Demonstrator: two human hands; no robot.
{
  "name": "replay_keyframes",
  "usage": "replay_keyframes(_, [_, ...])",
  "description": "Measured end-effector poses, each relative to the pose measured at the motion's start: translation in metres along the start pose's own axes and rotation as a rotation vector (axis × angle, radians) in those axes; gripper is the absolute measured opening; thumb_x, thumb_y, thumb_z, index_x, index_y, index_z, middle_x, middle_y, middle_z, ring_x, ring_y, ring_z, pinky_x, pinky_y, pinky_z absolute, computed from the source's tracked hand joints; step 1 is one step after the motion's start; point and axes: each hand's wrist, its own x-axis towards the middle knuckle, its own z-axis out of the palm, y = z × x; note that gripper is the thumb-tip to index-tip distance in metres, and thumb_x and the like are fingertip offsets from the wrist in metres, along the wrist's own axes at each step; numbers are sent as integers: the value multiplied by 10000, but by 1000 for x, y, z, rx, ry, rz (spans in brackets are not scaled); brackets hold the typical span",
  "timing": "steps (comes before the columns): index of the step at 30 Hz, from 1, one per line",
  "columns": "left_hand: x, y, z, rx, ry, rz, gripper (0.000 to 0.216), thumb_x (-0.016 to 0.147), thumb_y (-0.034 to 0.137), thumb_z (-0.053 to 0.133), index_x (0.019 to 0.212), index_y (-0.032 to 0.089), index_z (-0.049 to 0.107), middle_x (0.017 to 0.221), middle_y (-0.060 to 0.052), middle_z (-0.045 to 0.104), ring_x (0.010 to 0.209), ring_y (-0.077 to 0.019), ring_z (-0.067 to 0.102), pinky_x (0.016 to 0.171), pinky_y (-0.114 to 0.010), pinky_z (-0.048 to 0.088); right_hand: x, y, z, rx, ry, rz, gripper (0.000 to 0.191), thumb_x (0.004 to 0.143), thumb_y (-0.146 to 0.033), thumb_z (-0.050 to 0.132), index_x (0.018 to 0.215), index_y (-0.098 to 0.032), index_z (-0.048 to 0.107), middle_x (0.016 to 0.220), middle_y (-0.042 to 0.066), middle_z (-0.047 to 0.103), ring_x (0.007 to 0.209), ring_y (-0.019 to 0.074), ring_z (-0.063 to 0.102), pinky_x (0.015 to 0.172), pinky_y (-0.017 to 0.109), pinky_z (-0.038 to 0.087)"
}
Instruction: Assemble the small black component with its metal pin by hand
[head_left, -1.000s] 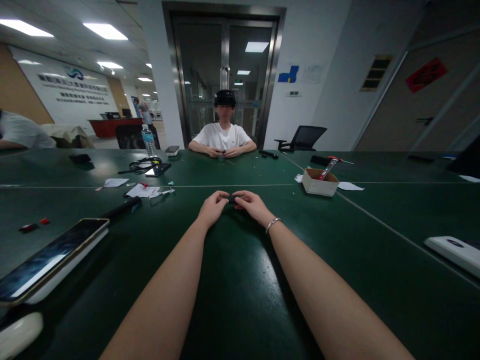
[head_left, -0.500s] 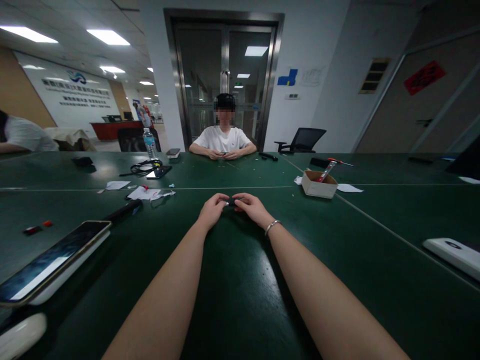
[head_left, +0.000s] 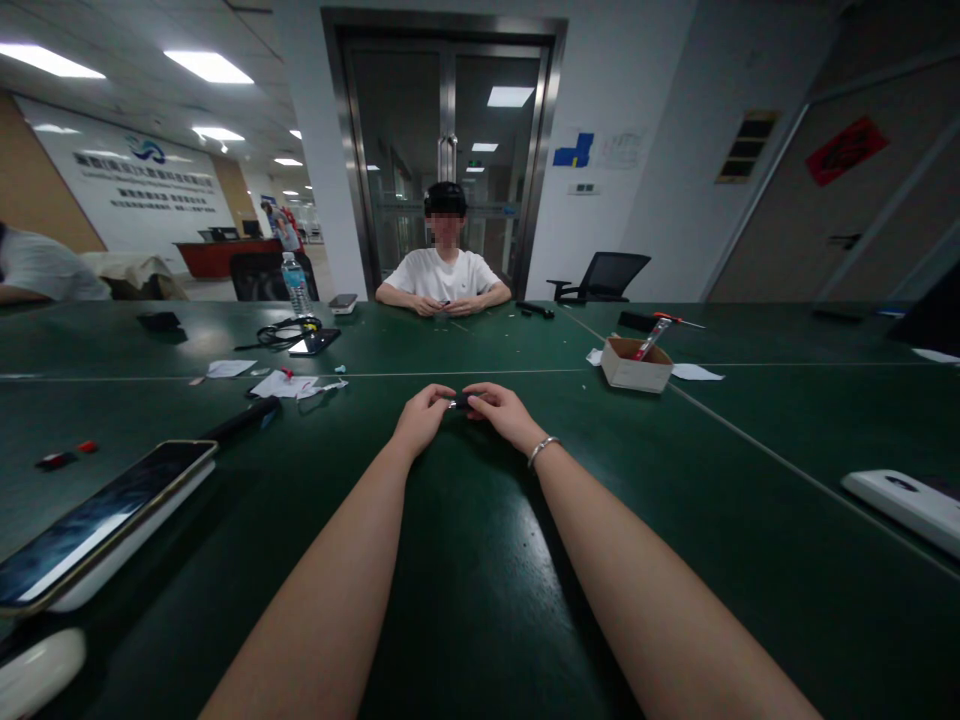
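Note:
Both my hands meet over the green table [head_left: 480, 520], in the middle of the view. My right hand [head_left: 501, 408] pinches a small black object with a silver end [head_left: 462, 402], thumb on the near side. At the silver end, on the left, are the closed thumb and fingers of my left hand [head_left: 421, 414]. The object looks like a small plug or USB stick, but it is too small to be sure. My fingers cover part of it. A silver bracelet [head_left: 543, 451] circles my right wrist.
On the left lie a phone [head_left: 105, 520], paper scraps [head_left: 285, 386] and a coiled black cable [head_left: 281, 334] near a water bottle [head_left: 295, 285]. A small open box [head_left: 636, 374] holding tools stands at right. Across the table sits a person in a white shirt [head_left: 444, 280].
The view has shifted slightly. Both hands stay together at the small black object, with almost no visible movement.

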Motion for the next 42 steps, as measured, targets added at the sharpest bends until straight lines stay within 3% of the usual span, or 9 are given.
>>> replay_keyframes(10, [3, -7, 2, 53, -24, 9, 338, 882, 408, 415, 988, 208, 666, 754, -23, 629, 712, -153, 578, 658, -270, 440, 2, 2, 0, 5, 7, -20, 197, 793, -205, 684, 985, -164, 662, 716, 9, 670, 629, 102, 649, 639, 231, 546])
replay_keyframes(17, [0, -1, -1, 29, -16, 23, 276, 840, 326, 475, 982, 222, 687, 1026, -40, 668, 830, -165, 584, 764, -296, 461, 1, 1, 1, -8, 17, -9, 181, 800, -199, 676, 978, -167, 662, 734, 15, 679, 631, 105, 650, 644, 236, 545])
replay_keyframes(20, [-1, 1, -1, 0, -21, 32, 264, 827, 287, 488, 985, 218, 688, 1017, -42, 676, 873, -173, 589, 789, -302, 465, 0, 0, 1, -3, 11, -7, 180, 803, -195, 670, 981, -166, 661, 725, 12, 675, 639, 106, 652, 645, 234, 540])
replay_keyframes(38, [0, -2, 1, 61, -32, 55, 337, 894, 426, 423, 998, 218, 667, 795, -29, 638, 725, -150, 567, 625, -254, 424, 2, 2, 0, 4, 3, -21, 203, 793, -230, 682, 986, -172, 663, 739, 13, 680, 643, 111, 649, 644, 243, 538])
replay_keyframes(42, [-2, 3, 1, -40, -23, -4, 325, 874, 430, 447, 983, 217, 666, 859, -28, 651, 676, -133, 551, 630, -256, 444, 2, 2, 0, 5, 12, -19, 200, 790, -226, 683, 981, -169, 660, 714, 5, 670, 631, 107, 649, 620, 229, 530])
